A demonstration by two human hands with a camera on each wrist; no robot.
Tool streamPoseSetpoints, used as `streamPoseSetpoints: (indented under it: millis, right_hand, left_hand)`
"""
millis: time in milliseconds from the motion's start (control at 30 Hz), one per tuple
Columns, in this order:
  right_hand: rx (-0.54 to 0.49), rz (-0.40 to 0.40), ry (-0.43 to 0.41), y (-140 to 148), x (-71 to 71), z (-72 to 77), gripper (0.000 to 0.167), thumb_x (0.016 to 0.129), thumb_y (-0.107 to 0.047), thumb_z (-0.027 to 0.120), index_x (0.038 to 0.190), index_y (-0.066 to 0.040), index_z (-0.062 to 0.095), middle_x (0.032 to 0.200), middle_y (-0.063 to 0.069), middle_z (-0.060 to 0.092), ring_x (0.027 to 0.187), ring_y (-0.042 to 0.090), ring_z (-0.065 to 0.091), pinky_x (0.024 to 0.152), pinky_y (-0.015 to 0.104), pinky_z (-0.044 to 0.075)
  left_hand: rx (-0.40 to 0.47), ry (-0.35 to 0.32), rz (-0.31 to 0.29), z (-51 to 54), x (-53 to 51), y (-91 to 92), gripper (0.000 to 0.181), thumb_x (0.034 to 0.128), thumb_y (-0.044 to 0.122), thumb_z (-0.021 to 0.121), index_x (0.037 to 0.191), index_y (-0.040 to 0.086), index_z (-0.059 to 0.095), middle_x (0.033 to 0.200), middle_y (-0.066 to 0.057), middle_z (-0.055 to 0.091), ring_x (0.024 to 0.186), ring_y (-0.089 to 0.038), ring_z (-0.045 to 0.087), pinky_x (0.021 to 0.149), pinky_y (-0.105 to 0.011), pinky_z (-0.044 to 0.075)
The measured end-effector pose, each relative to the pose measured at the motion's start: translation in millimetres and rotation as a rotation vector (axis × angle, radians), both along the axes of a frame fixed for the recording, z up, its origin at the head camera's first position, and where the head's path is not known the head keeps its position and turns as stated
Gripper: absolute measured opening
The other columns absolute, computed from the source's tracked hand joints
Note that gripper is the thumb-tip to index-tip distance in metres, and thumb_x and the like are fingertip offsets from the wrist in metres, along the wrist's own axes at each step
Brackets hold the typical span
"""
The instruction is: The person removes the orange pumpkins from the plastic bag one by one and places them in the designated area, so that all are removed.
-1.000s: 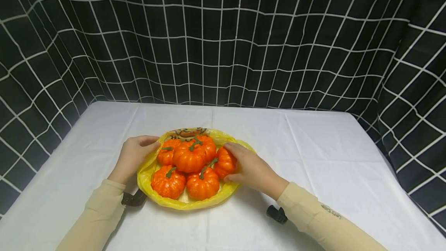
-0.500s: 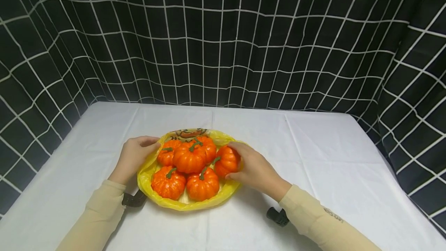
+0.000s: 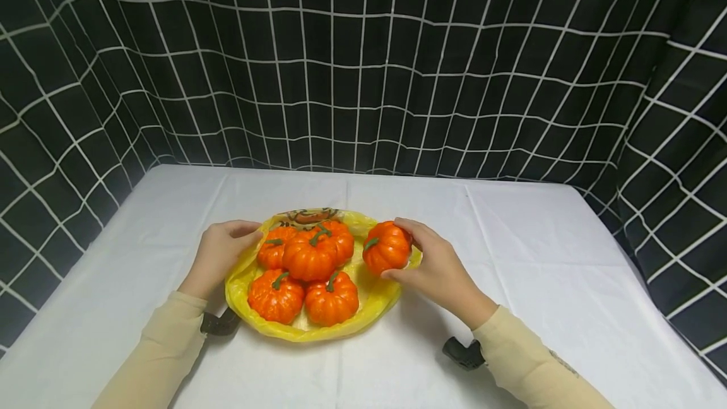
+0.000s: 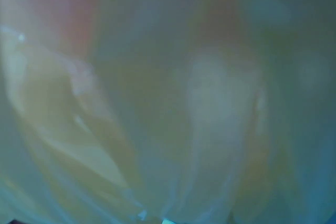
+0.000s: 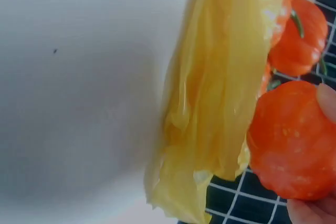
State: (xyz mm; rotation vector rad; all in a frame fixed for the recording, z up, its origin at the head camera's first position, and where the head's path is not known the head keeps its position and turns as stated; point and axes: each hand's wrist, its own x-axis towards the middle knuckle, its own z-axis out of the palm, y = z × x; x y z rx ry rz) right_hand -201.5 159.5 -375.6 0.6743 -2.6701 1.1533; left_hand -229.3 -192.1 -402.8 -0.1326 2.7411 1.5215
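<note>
My right hand (image 3: 440, 267) grips a small orange pumpkin (image 3: 387, 248) with a green stem, thumb below and fingers behind it. It is held up over the right side of a yellow plastic bag (image 3: 372, 305). In the right wrist view the held pumpkin (image 5: 294, 140) is beside the bag's crinkled wall (image 5: 210, 87). Several more pumpkins (image 3: 332, 298) lie inside the bag's open mouth. At the left rim my left hand (image 3: 221, 254) pinches the yellow plastic. Only blurred, close plastic (image 4: 157, 119) fills the left wrist view.
A white cloth (image 3: 539, 257) covers the table under the bag. Black curtains (image 3: 363, 68) with a white grid stand behind and at both sides. Dark wrist devices (image 3: 464, 353) hang below each forearm.
The right hand has lifted one pumpkin from the right side of the bag and moved it up and to the right. The left hand stays at the rim.
</note>
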Motion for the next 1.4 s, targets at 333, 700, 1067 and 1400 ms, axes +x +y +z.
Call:
streamPoseSetpoints:
  millis: [333,700,1067,1400]
  right_hand:
    - [-0.112,-0.103,-0.053,20.8,3.2,4.5,0.077,0.073,-0.012,0.088,0.139,-0.001,0.051,0.140,0.017,0.056,0.133,0.033,0.052,0.104,0.043,0.049]
    - [-0.161,-0.227,-0.107,45.4,2.3,-0.2,0.079,0.072,-0.017,0.089,0.139,0.000,0.051,0.144,0.017,0.054,0.138,0.032,0.048,0.105,0.036,0.047]
    - [-0.234,-0.320,-0.189,65.3,0.8,-4.8,0.081,0.074,-0.026,0.089,0.141,-0.004,0.050,0.144,0.012,0.054,0.139,0.026,0.047,0.109,0.036,0.044]
    - [-0.265,-0.412,-0.271,80.3,-3.0,-8.1,0.084,0.077,-0.028,0.086,0.146,-0.004,0.045,0.149,0.013,0.050,0.140,0.027,0.047,0.108,0.030,0.044]
  left_hand:
    - [-0.003,-0.010,0.004,0.9,0.4,1.1,0.036,0.0977,0.021,0.058,0.126,-0.001,0.066,0.129,-0.022,0.066,0.122,-0.034,0.060,0.100,-0.042,0.054]
    - [-0.001,0.019,-0.004,3.1,1.2,1.1,0.036,0.0970,0.022,0.061,0.123,-0.001,0.068,0.125,-0.021,0.068,0.120,-0.033,0.062,0.098,-0.040,0.055]
    - [-0.004,0.024,-0.001,3.4,1.5,1.5,0.035,0.0971,0.022,0.061,0.122,-0.001,0.068,0.125,-0.021,0.068,0.121,-0.034,0.061,0.099,-0.041,0.054]
    - [-0.005,0.029,-0.004,0.7,0.4,-0.1,0.035,0.0968,0.023,0.061,0.122,-0.001,0.068,0.125,-0.021,0.068,0.118,-0.033,0.063,0.095,-0.037,0.056]
